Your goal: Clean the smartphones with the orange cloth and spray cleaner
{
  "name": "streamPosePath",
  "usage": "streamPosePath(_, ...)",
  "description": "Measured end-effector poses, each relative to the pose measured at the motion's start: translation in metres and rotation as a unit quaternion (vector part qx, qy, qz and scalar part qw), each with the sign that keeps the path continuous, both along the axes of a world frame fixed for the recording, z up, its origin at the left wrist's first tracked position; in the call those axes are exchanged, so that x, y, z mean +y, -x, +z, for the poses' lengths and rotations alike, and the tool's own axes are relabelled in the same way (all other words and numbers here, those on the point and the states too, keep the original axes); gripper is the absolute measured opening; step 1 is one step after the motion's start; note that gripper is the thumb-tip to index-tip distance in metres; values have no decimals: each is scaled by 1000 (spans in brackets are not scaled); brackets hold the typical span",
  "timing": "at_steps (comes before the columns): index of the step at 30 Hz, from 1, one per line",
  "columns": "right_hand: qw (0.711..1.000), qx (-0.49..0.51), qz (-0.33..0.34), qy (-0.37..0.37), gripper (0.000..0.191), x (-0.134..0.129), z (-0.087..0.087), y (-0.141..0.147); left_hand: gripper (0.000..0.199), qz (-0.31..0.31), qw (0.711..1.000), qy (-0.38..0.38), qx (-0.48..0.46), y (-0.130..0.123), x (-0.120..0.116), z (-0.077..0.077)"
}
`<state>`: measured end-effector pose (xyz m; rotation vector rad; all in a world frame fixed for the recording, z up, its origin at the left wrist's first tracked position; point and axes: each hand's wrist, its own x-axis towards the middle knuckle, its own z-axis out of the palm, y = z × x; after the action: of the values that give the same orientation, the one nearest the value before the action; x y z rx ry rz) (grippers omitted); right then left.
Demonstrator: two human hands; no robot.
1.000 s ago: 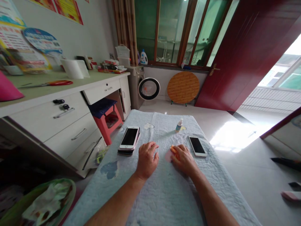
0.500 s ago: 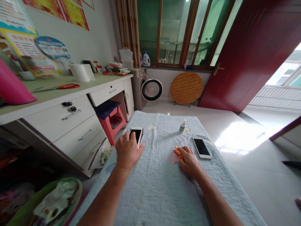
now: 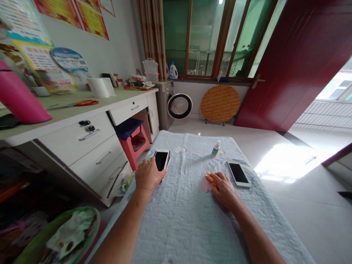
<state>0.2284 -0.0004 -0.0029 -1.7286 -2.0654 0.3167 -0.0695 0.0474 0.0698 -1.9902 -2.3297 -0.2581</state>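
Note:
At the left edge of the blue quilted cover, white-framed smartphones [image 3: 161, 158] lie in a stack. My left hand [image 3: 148, 176] grips the near end, with the thumb at the right side and fingers at the left edge. Part of the stack is hidden under that hand. My right hand [image 3: 223, 187] is closed on a crumpled orange cloth [image 3: 210, 178], resting it on the cover over a pink printed patch. To the right of this hand, another white smartphone [image 3: 238, 174] lies face up. Beyond it stands a small spray bottle [image 3: 216, 149], upright.
The quilted cover [image 3: 181, 220] spreads over the surface before me. A desk [image 3: 90, 141] with drawers runs along the left, a red stool [image 3: 132, 146] partly beneath it. Low at the left sits a basket [image 3: 95, 223]. A washing machine door [image 3: 180, 106] hangs open ahead.
My left hand has drawn slightly back on the phone stack, its fingers now at the near left edge and more screen showing. My right hand stays on the cloth. The view has shifted slightly.

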Motion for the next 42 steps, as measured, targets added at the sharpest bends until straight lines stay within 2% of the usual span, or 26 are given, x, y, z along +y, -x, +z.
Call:
streamPosePath(5, 1000, 0, 3, 2, 44, 0, 1, 0, 53, 6, 1000, -6, 0, -3, 2, 2)
streamPosePath(14, 1000, -5, 4, 3, 43, 0, 3, 0, 68, 36, 999, 17, -18, -8, 14, 0)
streamPosePath(25, 1000, -3, 9, -1, 41, 0, 0, -1, 75, 53, 996, 54, -38, -7, 22, -1)
streamPosePath(31, 1000, 8, 9, 0, 41, -2, 3, 0, 63, 33, 999, 18, -34, -13, 18, -3)
streamPosePath(36, 1000, 7, -9, -5, 33, -2, 2, 2, 64, 1, 997, -80, 2, -23, 2, 2)
streamPosePath(39, 1000, 19, -12, -10, 26, -1, 3, 3, 68, -47, 994, -98, -25, -34, -10, 6)
streamPosePath(42, 999, 47, -13, -15, 26, -2, 3, 3, 71, -105, 987, -66, -102, -50, -22, 2)
